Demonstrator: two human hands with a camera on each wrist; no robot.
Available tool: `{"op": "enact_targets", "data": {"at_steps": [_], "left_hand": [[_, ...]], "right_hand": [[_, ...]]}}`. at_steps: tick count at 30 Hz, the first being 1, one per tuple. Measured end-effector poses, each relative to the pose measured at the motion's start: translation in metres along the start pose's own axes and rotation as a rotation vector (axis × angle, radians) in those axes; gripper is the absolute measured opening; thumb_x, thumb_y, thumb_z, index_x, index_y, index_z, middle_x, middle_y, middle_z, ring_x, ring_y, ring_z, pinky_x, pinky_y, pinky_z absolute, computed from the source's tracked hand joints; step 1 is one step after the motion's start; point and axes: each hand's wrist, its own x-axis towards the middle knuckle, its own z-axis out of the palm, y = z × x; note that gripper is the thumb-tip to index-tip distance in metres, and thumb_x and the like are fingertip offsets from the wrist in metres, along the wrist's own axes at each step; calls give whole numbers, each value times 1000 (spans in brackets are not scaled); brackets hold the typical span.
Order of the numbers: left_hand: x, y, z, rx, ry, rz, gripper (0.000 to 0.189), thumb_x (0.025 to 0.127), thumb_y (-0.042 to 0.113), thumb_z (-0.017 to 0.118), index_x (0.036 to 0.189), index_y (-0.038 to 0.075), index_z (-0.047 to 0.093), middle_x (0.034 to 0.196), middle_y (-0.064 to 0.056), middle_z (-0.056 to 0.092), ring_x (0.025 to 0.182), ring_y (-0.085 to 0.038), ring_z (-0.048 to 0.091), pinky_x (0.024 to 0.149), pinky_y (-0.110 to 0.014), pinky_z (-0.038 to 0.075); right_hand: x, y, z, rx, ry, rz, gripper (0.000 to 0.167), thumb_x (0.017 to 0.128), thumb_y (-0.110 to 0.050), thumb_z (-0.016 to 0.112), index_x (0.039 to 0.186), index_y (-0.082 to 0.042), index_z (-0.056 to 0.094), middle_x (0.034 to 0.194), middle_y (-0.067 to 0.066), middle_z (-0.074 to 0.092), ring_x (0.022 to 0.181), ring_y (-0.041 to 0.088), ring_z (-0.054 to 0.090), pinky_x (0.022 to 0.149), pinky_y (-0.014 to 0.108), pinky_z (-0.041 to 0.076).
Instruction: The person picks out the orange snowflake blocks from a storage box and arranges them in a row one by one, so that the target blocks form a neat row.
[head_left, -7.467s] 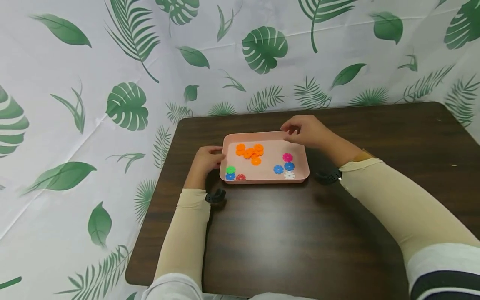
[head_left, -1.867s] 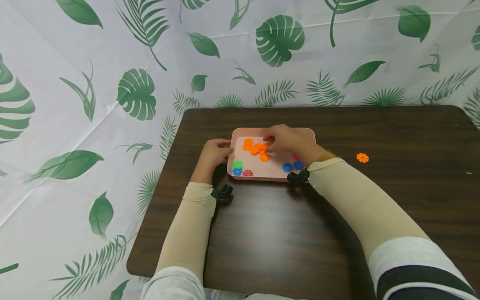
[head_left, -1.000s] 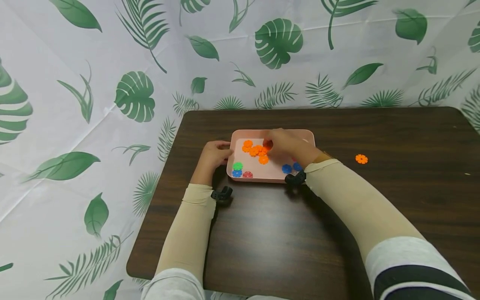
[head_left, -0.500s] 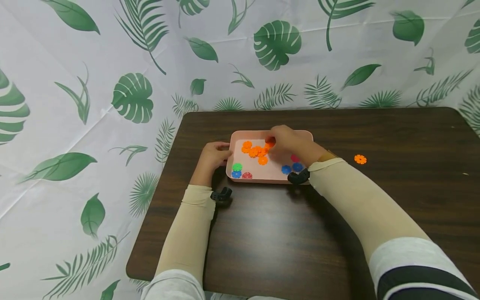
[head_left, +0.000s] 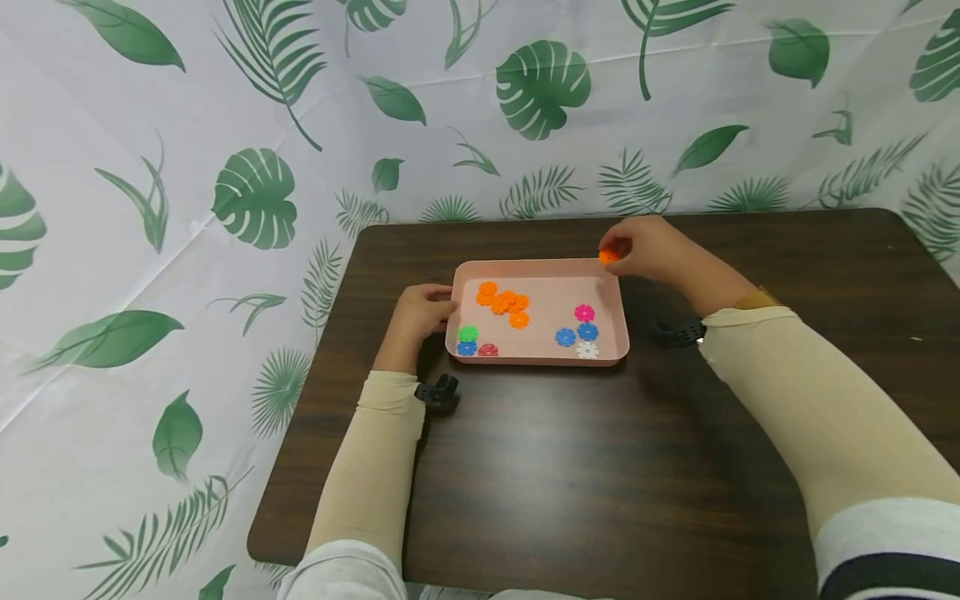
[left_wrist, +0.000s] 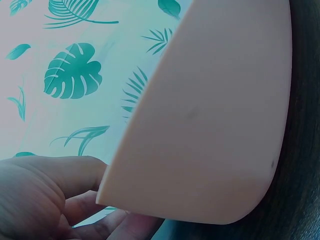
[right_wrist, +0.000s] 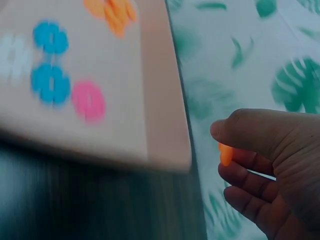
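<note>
My right hand [head_left: 656,254] pinches an orange flower-shaped plastic disc [head_left: 608,257] between thumb and fingers, just past the back right corner of the pink tray [head_left: 540,360]. In the right wrist view the held disc [right_wrist: 226,154] is seen edge-on. My left hand [head_left: 418,321] holds the tray's left side, with the thumb at the rim and fingers along the outer wall [left_wrist: 200,125]. Several orange discs [head_left: 501,303] lie clustered in the tray's left half. Green [head_left: 468,333], blue [head_left: 467,348] and red [head_left: 487,350] discs sit in the front left corner.
Pink [head_left: 584,312], blue [head_left: 588,332] and white [head_left: 587,351] discs lie in the tray's right part. A dark wooden table [head_left: 540,467] carries the tray. Behind it hangs a leaf-patterned cloth [head_left: 450,125]. The right forearm covers the spot where a loose orange disc lay.
My right hand has taken an orange disc from the cluster and moved right and back over the tray's rim. Earlier, one orange disc came to lie on the table. The left hand stays at the tray.
</note>
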Motion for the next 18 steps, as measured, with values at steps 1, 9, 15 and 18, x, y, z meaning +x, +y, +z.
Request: {"op": "enact_targets", "data": {"at_steps": [1,9,15,18], "left_hand": [[0,-1,0,0,0,3,41,96,16,74,137,10,68,126,-15,65,105,-29,69,90,-43,61],[-1,-2,-1,8,4,3,42,97,17,73,138,10,67,129,-15,65,106,-30,69,92,-44,60],[0,-1,1,8,-4,7,43,97,18,73,139,10,66,129,-15,64,106,-30,69,92,-44,60],[-1,-2,1,-2,-6,15,43,97,18,73,139,9,66,128,-16,65,106,-31,69,93,-44,60]], "right_hand": [[-7,7,-5,-2,3,14,33,90,-13,78,118,1,71,110,17,69,99,33,61,90,52,56],[-65,75,-27,5,4,156,38,94,-19,75,123,4,67,116,24,67,105,39,61,91,60,53],[-108,117,-27,9,-23,236,39,95,-19,74,123,6,66,118,29,67,108,44,61,90,64,52],[-121,131,-23,-12,-34,253,40,94,-21,74,122,6,67,117,29,67,107,44,61,89,64,51]]}}
